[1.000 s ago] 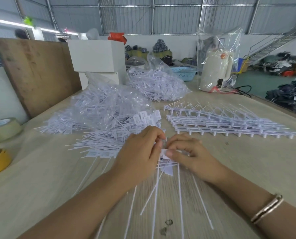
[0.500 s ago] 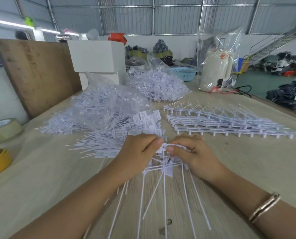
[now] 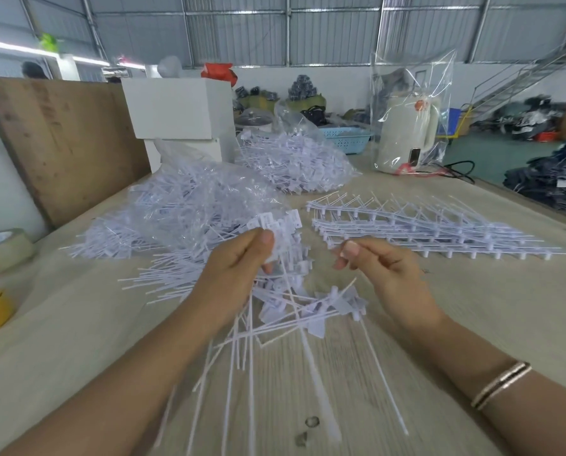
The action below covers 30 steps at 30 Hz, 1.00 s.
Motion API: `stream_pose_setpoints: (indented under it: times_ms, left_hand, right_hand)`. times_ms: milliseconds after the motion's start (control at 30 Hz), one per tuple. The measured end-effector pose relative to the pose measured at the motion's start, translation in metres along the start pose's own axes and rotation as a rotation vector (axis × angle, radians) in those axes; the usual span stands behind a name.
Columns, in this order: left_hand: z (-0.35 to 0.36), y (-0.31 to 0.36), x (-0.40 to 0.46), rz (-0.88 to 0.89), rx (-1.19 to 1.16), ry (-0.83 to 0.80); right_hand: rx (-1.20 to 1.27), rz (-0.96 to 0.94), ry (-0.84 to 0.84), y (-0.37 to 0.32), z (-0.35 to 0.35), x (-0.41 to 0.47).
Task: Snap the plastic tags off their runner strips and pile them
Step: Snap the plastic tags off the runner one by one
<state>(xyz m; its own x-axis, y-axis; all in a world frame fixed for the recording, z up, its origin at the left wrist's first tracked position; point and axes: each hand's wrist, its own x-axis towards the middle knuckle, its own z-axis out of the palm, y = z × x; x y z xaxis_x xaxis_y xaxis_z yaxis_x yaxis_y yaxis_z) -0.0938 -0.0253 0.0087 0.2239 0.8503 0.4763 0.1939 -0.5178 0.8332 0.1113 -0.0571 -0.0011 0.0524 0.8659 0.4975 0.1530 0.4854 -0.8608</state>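
White plastic tags [image 3: 276, 240], 1 bunch: pinched in left hand [image 3: 239, 274], stems fanning down toward the table [image 3: 472, 307]. Right hand [image 3: 383, 274]: thumb and fingers curled together; whether they pinch anything, cannot tell. Runner strip [image 3: 337, 299] with tags lies just below both hands. Loose tag pile [image 3: 163, 281] left of hands. Stacked runner strips [image 3: 423, 228] beyond right hand. 2 tape rolls [image 3: 1, 248] at left edge.
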Motion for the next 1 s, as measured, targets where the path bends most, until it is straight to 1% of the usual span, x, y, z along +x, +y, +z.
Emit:
stream_pose_setpoints:
  times_ms: [67, 100, 167, 200, 300, 333, 400, 467, 533, 567, 600, 700, 767, 867, 1000]
  left_hand:
    - [0.0, 0.001, 0.001, 0.084, 0.117, -0.011]
    - [0.0, -0.001, 0.001, 0.132, 0.207, -0.02]
    - [0.001, -0.006, 0.001, 0.227, 0.433, -0.062]
    - [0.002, -0.008, 0.001, 0.249, 0.5, -0.081]
    - [0.007, -0.009, -0.002, 0.21, 0.506, -0.103]
    - [0.01, -0.009, -0.002, 0.21, 0.512, -0.096]
    - [0.014, -0.008, -0.004, 0.223, 0.538, -0.082]
    - [0.019, -0.004, -0.006, 0.24, 0.551, -0.093]
    - [0.024, 0.0, -0.009, 0.286, 0.531, -0.116]
    - [0.024, 0.002, -0.01, 0.297, 0.515, -0.116]
    - [0.023, 0.003, -0.01, 0.297, 0.509, -0.107]
    - [0.011, 0.0, -0.006, 0.298, 0.611, -0.103]
    - [0.003, -0.004, -0.004, 0.275, 0.677, -0.142]
    - [0.002, -0.004, -0.004, 0.262, 0.633, -0.187]
    - [0.006, 0.0, -0.003, 0.337, 0.575, -0.202]
  right_hand:
    - [-0.161, 0.087, -0.121, 0.005, -0.003, 0.003]
    - [-0.223, 0.109, -0.147, 0.007, -0.003, 0.005]
    - [-0.322, 0.157, -0.117, 0.011, -0.004, 0.01]
    - [-0.378, 0.179, -0.103, 0.013, -0.005, 0.012]
    - [-0.687, 0.195, -0.105, 0.013, -0.006, 0.014]
    - [-0.724, 0.162, -0.097, 0.013, -0.005, 0.012]
    - [-0.593, 0.089, -0.082, 0.005, 0.003, 0.008]
    - [-0.436, 0.058, -0.16, -0.001, 0.016, 0.001]
    - [-0.48, -0.001, -0.264, 0.0, 0.026, -0.004]
    - [-0.509, -0.032, -0.29, 0.002, 0.028, -0.005]
    - [-0.483, -0.045, -0.281, 0.004, 0.026, -0.004]
    - [-0.202, 0.026, -0.212, 0.004, 0.018, 0.0]
    - [-0.088, 0.06, -0.206, 0.003, 0.014, 0.001]
    - [-0.11, 0.071, -0.253, 0.005, 0.014, -0.001]
    - [-0.056, 0.089, -0.295, 0.003, 0.014, -0.003]
